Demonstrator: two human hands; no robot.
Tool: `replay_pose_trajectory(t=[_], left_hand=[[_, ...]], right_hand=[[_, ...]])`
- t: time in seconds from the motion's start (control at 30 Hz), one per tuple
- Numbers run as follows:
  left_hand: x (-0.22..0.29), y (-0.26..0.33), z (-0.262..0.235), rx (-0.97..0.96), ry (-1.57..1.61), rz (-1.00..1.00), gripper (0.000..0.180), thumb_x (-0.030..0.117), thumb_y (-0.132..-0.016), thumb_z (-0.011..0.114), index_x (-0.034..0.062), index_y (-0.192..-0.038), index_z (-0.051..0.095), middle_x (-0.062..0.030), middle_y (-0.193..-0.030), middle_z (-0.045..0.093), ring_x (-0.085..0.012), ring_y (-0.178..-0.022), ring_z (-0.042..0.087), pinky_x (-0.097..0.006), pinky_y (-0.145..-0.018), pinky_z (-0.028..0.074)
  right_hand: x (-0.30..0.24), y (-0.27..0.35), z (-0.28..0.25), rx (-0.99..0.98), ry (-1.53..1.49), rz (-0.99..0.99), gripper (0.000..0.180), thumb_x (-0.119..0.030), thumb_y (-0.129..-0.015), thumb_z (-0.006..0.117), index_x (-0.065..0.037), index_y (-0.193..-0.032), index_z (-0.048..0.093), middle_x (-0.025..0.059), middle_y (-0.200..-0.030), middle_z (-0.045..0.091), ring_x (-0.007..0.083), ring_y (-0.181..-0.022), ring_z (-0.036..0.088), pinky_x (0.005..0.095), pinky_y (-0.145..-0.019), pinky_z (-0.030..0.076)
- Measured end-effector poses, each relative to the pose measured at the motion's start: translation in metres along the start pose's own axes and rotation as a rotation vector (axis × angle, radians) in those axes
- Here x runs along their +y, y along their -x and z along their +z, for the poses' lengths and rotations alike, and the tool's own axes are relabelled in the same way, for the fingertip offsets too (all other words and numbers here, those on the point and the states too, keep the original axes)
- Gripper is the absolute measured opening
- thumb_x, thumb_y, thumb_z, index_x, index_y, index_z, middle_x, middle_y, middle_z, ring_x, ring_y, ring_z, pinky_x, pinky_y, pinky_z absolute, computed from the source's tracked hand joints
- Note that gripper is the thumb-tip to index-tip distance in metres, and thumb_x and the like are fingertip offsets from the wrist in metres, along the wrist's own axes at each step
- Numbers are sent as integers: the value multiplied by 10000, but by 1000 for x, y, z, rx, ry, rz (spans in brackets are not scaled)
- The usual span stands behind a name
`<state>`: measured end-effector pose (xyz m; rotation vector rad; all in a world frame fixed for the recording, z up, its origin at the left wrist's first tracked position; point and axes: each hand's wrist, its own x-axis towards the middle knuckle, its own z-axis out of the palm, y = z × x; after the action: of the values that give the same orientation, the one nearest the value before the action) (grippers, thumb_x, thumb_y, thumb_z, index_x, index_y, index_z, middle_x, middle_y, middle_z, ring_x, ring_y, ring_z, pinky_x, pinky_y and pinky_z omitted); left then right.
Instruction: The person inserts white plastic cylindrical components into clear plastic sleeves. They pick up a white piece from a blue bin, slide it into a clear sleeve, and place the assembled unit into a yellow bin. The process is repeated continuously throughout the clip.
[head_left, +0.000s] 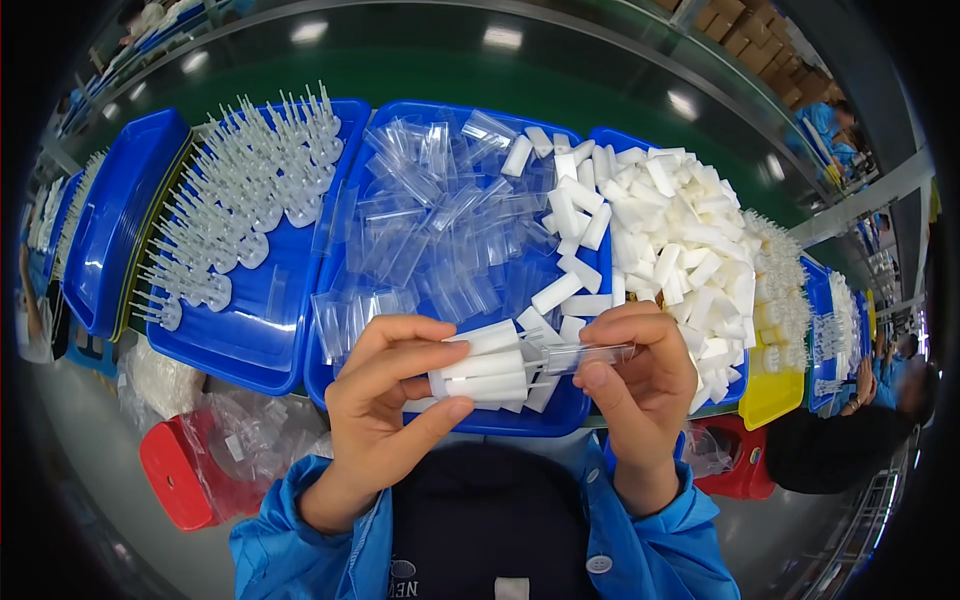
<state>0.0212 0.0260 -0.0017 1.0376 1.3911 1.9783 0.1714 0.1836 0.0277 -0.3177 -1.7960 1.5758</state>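
My left hand is closed around a pronged plastic piece that lies on its side. Several white foam sleeves cover its prongs, and thin bare tips stick out to the right. Between thumb and fingers, my right hand pinches a clear plastic sleeve. Its left end meets the prong tips; whether a prong is inside it I cannot tell. Both hands are above a blue tray, which holds many loose clear sleeves and some white foam blocks.
To the right rises a heap of white foam blocks, beside a yellow tray of pronged pieces. At left, a blue tray holds upright pronged pieces, next to stacked blue trays. Red stools stand below; co-workers sit far right.
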Motion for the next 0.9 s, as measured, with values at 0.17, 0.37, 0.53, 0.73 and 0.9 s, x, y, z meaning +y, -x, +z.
replay_pose_trajectory(t=[0.17,0.37,0.53,0.73,0.9], left_hand=[[-1,0,1,-1,1,7,369,-63,-779,710,-60,-1140,631,-183,-1213,495,-250,-1077,602,-336,-868,586],[-1,-1,2,6,-6,1,369,-58,-779,717,-61,-1139,638,-176,-1210,500,-235,-1070,602,-321,-854,591],[0,0,3,17,-4,-8,375,-66,-772,720,-54,-1140,645,-169,-1207,504,-227,-1071,600,-315,-852,592],[-2,1,5,44,-57,21,377,-47,-758,744,-30,-1126,664,-160,-1194,521,-216,-1027,622,-304,-822,601],[1,2,6,53,-133,18,378,-46,-746,753,-8,-1115,681,-156,-1171,539,-214,-998,639,-284,-782,603]], right_hand=[[-1,4,2,-22,13,34,247,55,-824,661,47,-1056,579,135,-1055,542,121,-805,598,224,-727,479],[-4,6,4,-14,27,50,249,64,-820,660,54,-1055,580,140,-1062,537,124,-788,616,218,-714,488],[-6,7,6,-10,25,73,245,60,-820,668,55,-1050,585,139,-1063,536,120,-788,622,215,-706,490],[-7,10,7,-3,98,59,246,56,-817,675,54,-1047,588,135,-1046,540,118,-775,619,214,-694,491],[-9,8,7,-34,220,-37,254,50,-813,687,52,-1048,588,129,-1034,539,113,-761,608,218,-673,491]])
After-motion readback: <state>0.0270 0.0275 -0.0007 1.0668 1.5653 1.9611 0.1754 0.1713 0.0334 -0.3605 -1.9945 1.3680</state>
